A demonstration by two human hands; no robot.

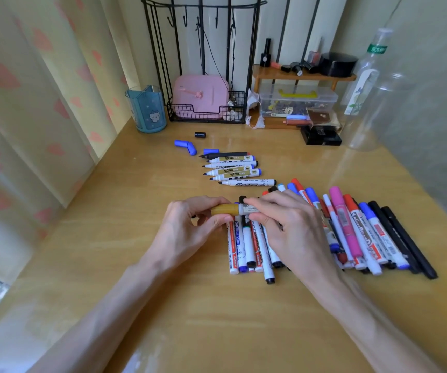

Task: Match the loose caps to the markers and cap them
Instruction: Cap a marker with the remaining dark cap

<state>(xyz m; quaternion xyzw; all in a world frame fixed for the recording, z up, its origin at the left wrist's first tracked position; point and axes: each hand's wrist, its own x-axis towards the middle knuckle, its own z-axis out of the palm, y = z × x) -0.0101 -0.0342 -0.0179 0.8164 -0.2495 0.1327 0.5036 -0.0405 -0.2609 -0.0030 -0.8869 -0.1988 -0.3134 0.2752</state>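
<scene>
My left hand (190,224) pinches a gold cap (223,209) that sits on the end of a white marker (246,209). My right hand (287,227) grips that marker's barrel just above the desk. Under and to the right of my hands lies a pile of capped markers (351,232). Farther back, several uncapped markers (233,169) lie in a row, tips to the left. Three loose blue caps (186,146) and one black cap (200,134) lie behind that row.
A wooden desk (136,265) carries everything. At the back stand a blue pen cup (148,109), a black wire rack with a pink case (203,100), a clear storage box (297,100) and clear plastic bottles (365,84). A curtain hangs on the left.
</scene>
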